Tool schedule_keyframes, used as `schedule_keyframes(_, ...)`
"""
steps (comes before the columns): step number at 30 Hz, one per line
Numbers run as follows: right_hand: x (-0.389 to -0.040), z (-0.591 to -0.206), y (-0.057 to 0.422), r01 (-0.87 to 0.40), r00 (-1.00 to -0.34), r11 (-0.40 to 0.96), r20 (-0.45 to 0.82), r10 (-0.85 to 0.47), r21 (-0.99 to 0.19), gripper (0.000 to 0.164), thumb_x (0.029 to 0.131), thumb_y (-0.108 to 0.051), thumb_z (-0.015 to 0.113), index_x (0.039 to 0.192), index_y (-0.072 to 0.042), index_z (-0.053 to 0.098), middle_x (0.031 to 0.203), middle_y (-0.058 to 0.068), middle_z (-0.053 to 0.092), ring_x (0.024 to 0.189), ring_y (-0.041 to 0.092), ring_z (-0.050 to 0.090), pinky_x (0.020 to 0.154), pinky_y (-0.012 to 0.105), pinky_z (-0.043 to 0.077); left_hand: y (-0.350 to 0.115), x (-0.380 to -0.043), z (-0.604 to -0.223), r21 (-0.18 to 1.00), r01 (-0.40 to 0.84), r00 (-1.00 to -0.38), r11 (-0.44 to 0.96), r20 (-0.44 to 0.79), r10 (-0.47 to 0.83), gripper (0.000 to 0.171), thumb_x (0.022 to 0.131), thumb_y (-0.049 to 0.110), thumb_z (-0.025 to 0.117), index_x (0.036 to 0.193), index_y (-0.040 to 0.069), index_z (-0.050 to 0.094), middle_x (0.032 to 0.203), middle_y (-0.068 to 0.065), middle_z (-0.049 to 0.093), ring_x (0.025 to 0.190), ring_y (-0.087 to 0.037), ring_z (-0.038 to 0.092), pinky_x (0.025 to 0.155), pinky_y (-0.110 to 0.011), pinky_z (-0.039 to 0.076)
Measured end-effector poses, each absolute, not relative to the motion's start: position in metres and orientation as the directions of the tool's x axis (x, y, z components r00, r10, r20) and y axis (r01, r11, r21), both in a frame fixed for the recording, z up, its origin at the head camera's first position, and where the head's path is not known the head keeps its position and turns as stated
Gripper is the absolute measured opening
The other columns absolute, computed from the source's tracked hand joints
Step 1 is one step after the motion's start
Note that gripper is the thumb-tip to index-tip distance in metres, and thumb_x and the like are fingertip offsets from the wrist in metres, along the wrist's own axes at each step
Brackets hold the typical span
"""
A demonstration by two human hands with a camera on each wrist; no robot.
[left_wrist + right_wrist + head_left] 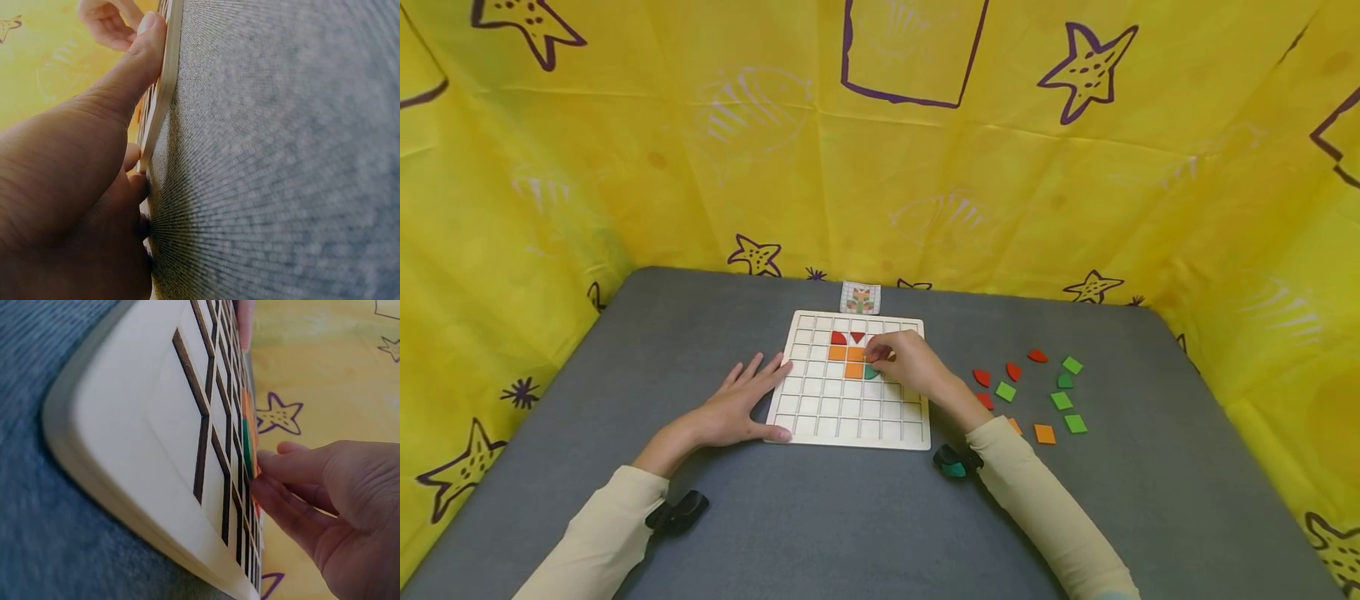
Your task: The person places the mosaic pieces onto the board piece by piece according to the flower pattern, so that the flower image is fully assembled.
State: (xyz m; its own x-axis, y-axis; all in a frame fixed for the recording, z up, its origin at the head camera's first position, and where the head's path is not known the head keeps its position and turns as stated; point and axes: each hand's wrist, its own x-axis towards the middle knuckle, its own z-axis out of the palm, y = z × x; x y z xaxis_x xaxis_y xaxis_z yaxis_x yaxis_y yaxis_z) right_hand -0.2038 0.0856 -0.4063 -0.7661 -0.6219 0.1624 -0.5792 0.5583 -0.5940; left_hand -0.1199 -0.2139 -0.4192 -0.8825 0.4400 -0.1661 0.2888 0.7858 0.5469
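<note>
A pale wooden grid board (820, 406) lies on the dark table. My left hand (730, 408), fingers spread, rests along its left edge; the thumb (137, 62) presses the near corner. My right hand (906, 360) is over the upper middle of the grid, thumb and fingertips (265, 465) pinching an orange tile, mostly hidden by them. Just beside these fingertips is a green piece (871, 372). To their left are orange squares (854, 369), a red quarter-round piece (838, 338) and a red triangle (857, 337). Part of another red piece shows behind the fingers.
A small pattern card (860, 298) lies beyond the board's far edge. Loose pieces are scattered on the right: red ones (1013, 371), light green squares (1076, 423), a dark green piece (1064, 381) and orange squares (1044, 434). A yellow printed cloth (880, 183) hangs around the table.
</note>
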Motion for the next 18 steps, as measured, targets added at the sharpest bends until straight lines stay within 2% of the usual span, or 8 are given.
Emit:
schedule_keyframes(10,-0.200,-0.396,0.114,-0.566,-0.785,0.576,0.171,-0.595,-0.590,0.014,0.087,-0.002,0.072,0.101,-0.003,0.074,0.089,0.004,0.072,0.082,0.014,0.064,0.076,0.029,0.056,-0.216,-0.117,-0.419,0.560,0.292,-0.882,0.775,-0.155,0.445,0.111,0.074,0.058,0.077,0.156,0.008,0.022,0.162,-0.019,0.011,0.147,-0.046,-0.003,0.114,-0.061,-0.004)
schedule_keyframes(18,-0.202,-0.393,0.149,-0.527,-0.824,0.616,0.175,-0.538,-0.585,0.016,0.087,-0.002,0.073,0.103,-0.001,0.073,0.091,0.005,0.071,0.082,0.017,0.065,0.076,0.034,0.057,-0.215,-0.118,-0.418,0.568,0.307,-0.880,0.764,-0.136,0.455,0.109,0.075,0.057,0.077,0.156,0.007,0.023,0.162,-0.020,0.012,0.146,-0.048,-0.001,0.114,-0.062,-0.004)
